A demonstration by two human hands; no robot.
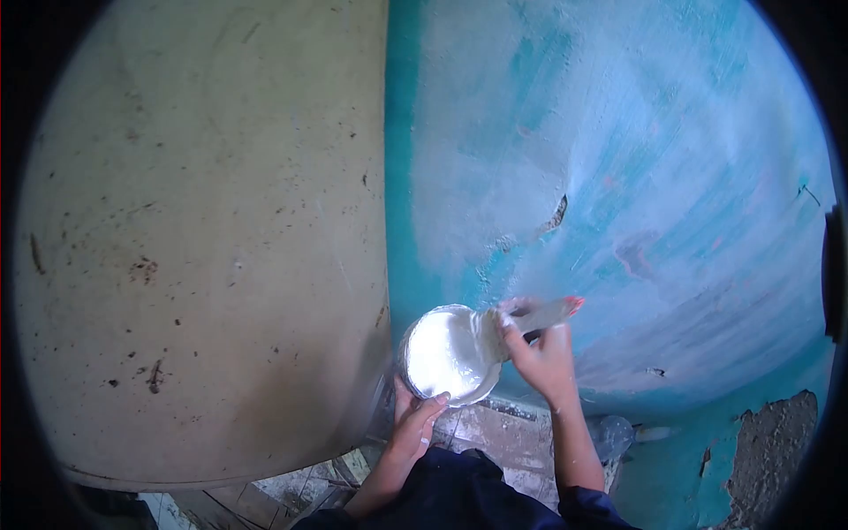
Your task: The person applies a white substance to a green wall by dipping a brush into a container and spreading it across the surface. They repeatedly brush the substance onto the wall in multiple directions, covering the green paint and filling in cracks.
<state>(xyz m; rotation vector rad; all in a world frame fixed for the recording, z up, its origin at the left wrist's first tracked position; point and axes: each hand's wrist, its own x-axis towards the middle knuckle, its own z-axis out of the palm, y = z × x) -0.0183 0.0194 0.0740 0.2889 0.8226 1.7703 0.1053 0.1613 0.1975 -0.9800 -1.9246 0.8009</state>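
A round bucket [403, 355] with bright white paint [439, 355] inside is held up in front of my body. My left hand [419, 424] grips its near left side, with the thumb over the rim. At the bucket's right rim, my right hand [541, 352] is closed around a paintbrush [555, 313]. The brush's pale handle ends in a red tip pointing right. Its bristle end [491, 337] lies at the rim, whitened with paint; how far it reaches inside is hard to tell. White smears mark both hands.
Ahead and to the right stands a turquoise wall [530, 124] streaked with white, with a chipped hole [557, 214] and a bare rough patch [774, 459]. A large beige, stained panel [212, 247] fills the left. Below are a littered floor [512, 442] and a translucent container [611, 436].
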